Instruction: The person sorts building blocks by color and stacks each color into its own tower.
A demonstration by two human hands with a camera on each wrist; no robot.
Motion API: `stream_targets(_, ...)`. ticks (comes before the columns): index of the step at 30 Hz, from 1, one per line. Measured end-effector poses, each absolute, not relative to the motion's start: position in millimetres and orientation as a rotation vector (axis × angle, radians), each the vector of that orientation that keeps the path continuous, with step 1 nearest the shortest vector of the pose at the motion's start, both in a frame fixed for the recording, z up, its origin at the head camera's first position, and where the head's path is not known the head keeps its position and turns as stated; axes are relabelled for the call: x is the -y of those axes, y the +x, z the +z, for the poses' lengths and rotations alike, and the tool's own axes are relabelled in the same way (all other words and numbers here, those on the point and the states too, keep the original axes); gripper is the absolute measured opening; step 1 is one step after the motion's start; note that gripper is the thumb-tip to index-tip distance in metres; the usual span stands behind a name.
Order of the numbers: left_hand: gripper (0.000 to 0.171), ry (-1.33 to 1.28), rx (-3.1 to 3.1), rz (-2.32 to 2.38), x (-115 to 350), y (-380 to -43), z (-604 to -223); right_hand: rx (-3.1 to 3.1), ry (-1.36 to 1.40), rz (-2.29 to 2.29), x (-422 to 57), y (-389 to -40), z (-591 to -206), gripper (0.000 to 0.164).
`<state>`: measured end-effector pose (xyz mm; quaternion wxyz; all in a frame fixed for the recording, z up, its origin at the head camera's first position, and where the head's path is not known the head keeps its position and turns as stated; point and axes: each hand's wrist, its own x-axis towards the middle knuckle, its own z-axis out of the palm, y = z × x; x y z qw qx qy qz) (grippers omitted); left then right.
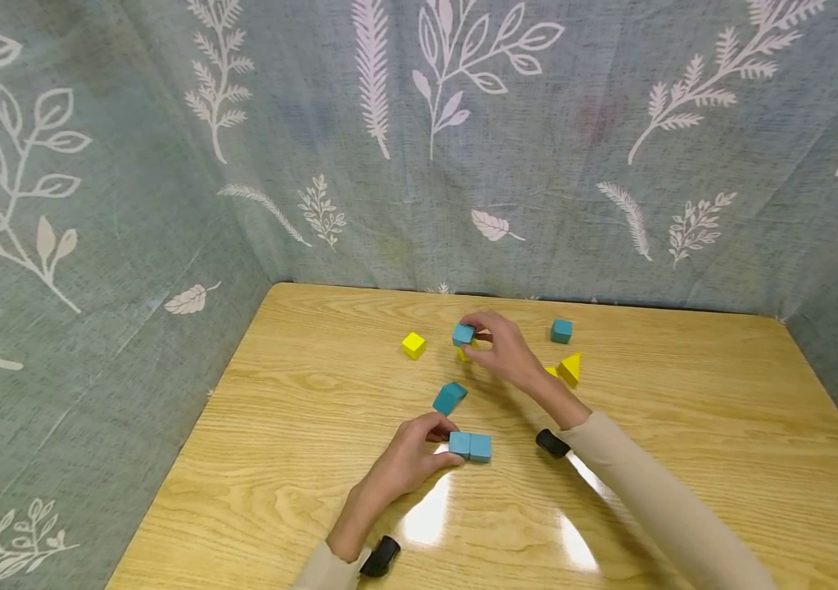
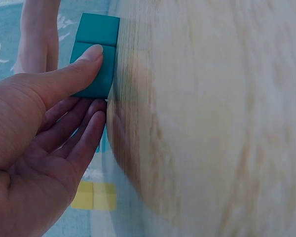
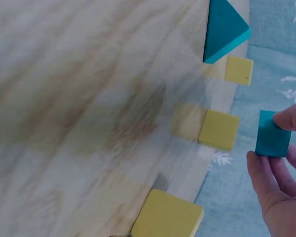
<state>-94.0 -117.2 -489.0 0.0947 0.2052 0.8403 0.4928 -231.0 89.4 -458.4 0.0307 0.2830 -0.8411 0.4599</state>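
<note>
My right hand (image 1: pixel 503 352) pinches a blue cube (image 1: pixel 463 334) between thumb and fingers. In the right wrist view that cube (image 3: pixel 272 136) is held off the table, apart from a yellow cube (image 3: pixel 218 130). In the head view the yellow cube is partly hidden below the hand. Nearer the front, two blue cubes sit side by side. My left hand (image 1: pixel 407 455) grips the left cube (image 1: pixel 459 443), and the right cube (image 1: pixel 481 447) touches it. The left wrist view shows the thumb on the gripped cube (image 2: pixel 99 74). Just beyond the left hand lies a teal triangular block (image 1: pixel 450 398).
Another yellow cube (image 1: pixel 414 345) stands at the back left of the wooden table (image 1: pixel 301 426). At the back right is a teal cube (image 1: pixel 561 331). A yellow triangular block (image 1: pixel 570 369) lies by the right forearm, beside a mostly hidden yellow piece (image 1: pixel 551 371). Patterned cloth (image 1: pixel 404 205) hangs behind.
</note>
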Motion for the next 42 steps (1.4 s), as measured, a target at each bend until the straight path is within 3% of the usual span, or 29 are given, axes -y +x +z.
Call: stream_targets(42, 0.028, 0.628, -2.506, 1.471, 118, -94, -490, 2.567, 1.015, 1.62, -127, -139, -462, 0.035)
